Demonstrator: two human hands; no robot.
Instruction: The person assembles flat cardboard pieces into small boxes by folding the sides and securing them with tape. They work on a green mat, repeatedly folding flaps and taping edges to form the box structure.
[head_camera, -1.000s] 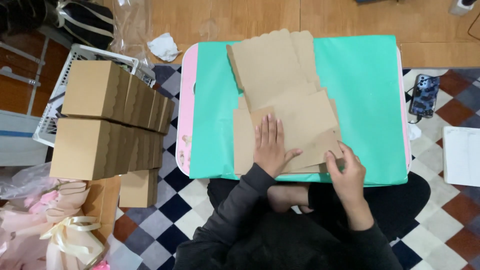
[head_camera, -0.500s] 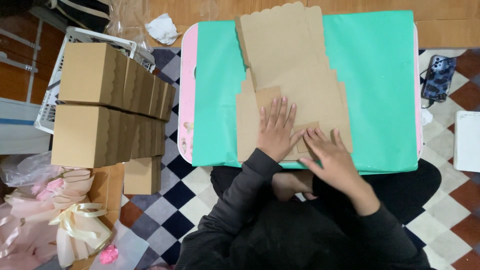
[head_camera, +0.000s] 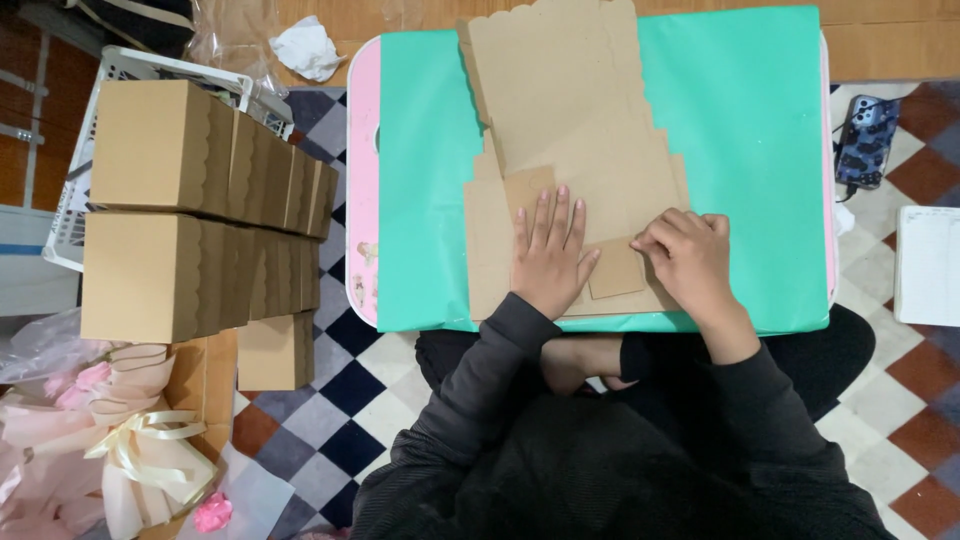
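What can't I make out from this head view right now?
- Cardboard sheet: its far end is cut off by the picture's top edge.
- Cardboard under the left hand and right hand: the hands cover the folds there.
- Phone on the floor: too small to read its screen.
- White sheet: cut by the right edge.

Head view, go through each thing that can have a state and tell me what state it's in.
Cardboard sheet: unfolded, lying flat on the green table cover.
Left hand: open, palm pressed flat on the cardboard.
Right hand: fingers curled at a small flap.
Finished boxes: closed, stacked beside the table.
Phone: lying on the floor.
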